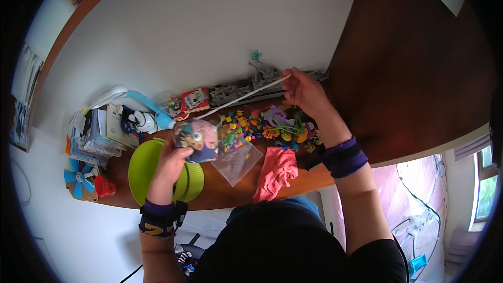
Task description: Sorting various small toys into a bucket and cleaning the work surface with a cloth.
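My left hand (173, 161) grips a small drawstring pouch (198, 141) with colourful cartoon figures, above a lime-green bin (147, 165). A white cord (243, 97) runs taut up from the pouch to the fingertips of my right hand (296, 86), which pinch its far end. Below the cord lies a heap of small colourful toy pieces (245, 124). A clear plastic zip bag (237, 165) lies on the brown desk beside the pouch, with coloured pieces at its upper end. A crumpled coral-red cloth (276, 173) lies to its right, at the desk's front edge.
Along the wall stands a grey brick-built model ship (235, 92). A red box (202, 104), a blue-and-white desk lamp (145, 104) and books (102, 129) stand further left. A blue-bladed fan (79, 178) and a red cup (105, 186) are at the left end.
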A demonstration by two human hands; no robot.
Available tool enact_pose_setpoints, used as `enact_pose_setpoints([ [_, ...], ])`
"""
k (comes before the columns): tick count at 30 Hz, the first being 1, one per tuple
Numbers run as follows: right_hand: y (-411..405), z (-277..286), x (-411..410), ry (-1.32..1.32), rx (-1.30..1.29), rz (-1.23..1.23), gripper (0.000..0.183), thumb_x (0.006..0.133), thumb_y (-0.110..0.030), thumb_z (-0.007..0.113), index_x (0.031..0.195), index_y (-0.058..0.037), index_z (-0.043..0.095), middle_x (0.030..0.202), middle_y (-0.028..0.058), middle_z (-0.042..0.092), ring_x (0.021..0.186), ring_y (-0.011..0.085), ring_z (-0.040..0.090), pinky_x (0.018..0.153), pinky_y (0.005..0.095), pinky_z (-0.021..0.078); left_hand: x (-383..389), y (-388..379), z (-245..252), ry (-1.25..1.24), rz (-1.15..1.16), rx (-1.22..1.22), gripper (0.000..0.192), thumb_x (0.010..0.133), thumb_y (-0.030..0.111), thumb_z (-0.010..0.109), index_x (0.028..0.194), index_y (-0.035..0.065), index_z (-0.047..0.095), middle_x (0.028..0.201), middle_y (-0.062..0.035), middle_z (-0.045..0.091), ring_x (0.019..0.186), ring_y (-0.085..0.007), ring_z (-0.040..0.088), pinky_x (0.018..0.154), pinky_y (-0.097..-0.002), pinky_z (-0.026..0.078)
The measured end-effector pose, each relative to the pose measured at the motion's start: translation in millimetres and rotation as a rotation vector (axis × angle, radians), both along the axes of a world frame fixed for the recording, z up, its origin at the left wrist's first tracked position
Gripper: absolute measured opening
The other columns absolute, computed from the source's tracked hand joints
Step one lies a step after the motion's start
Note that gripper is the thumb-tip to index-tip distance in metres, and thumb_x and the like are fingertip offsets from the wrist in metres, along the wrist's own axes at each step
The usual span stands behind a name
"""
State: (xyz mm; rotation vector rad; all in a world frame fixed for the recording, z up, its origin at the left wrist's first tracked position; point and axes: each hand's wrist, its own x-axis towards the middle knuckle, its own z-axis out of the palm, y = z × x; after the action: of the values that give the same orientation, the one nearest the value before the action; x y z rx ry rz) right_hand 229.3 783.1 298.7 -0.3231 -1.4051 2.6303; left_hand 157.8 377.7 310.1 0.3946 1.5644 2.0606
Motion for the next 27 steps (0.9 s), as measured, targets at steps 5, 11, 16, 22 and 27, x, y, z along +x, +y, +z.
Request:
enact_pose_setpoints([
  [5, -75.5, 95.2, -17.0, 0.193, 0.734, 0.117, 0.031, 0.103, -0.031, 0.050, 0.097, -0.0055, 0.066, 0.089, -0.0002, 0.066, 0.081, 0.0105, 0.061, 0.072, 0.0270, 0.0494, -9.1, -56.5, 33.7, 0.056, 0.181, 0.020, 0.055, 0.083, 0.007, 0.054, 0.136, -0.0031, 0.044, 0.121, -0.0221, 0.061, 0.105, -0.0338, 0.066, 0.091, -0.0455, 0.055],
  [11, -206.7, 163.0, -45.9, 0.800, 1.389, 0.278, 0.022, 0.094, -0.023, 0.062, 0.091, -0.0016, 0.064, 0.083, 0.0172, 0.063, 0.077, 0.0345, 0.062, 0.070, 0.0417, 0.0493, -8.7, -103.8, 75.6, 0.203, 0.269, -0.100, 0.053, 0.085, 0.004, 0.054, 0.137, -0.0012, 0.043, 0.124, -0.0178, 0.061, 0.109, -0.0286, 0.064, 0.095, -0.0406, 0.053],
  [16, -288.5, 202.0, -64.7, 0.988, 1.443, 0.377, 0.020, 0.089, -0.024, 0.066, 0.085, -0.0043, 0.067, 0.078, 0.0140, 0.065, 0.078, 0.0342, 0.063, 0.072, 0.0441, 0.0495, -4.3, -150.5, 108.0, 0.407, 0.378, -0.206, 0.054, 0.084, 0.001, 0.065, 0.135, 0.0018, 0.047, 0.120, -0.0076, 0.062, 0.108, -0.0159, 0.060, 0.096, -0.0301, 0.047],
  [22, -353.1, 219.6, -86.4, 1.087, 1.316, 0.412, 0.020, 0.088, -0.024, 0.066, 0.083, -0.0042, 0.068, 0.078, 0.0150, 0.065, 0.078, 0.0341, 0.063, 0.071, 0.0431, 0.0494, -8.7, -218.2, 131.5, 0.516, 0.429, -0.249, 0.053, 0.085, 0.001, 0.068, 0.134, 0.0023, 0.047, 0.120, -0.0065, 0.061, 0.110, -0.0145, 0.059, 0.098, -0.0304, 0.046],
  [27, -383.1, 193.4, -97.7, 1.045, 1.289, 0.544, 0.023, 0.090, -0.025, 0.065, 0.084, -0.0027, 0.066, 0.077, 0.0168, 0.063, 0.076, 0.0352, 0.063, 0.069, 0.0423, 0.0492, -18.4, -239.3, 110.0, 0.574, 0.314, -0.378, 0.053, 0.083, 0.003, 0.074, 0.130, 0.0029, 0.050, 0.115, -0.0055, 0.063, 0.107, -0.0138, 0.060, 0.094, -0.0307, 0.049],
])
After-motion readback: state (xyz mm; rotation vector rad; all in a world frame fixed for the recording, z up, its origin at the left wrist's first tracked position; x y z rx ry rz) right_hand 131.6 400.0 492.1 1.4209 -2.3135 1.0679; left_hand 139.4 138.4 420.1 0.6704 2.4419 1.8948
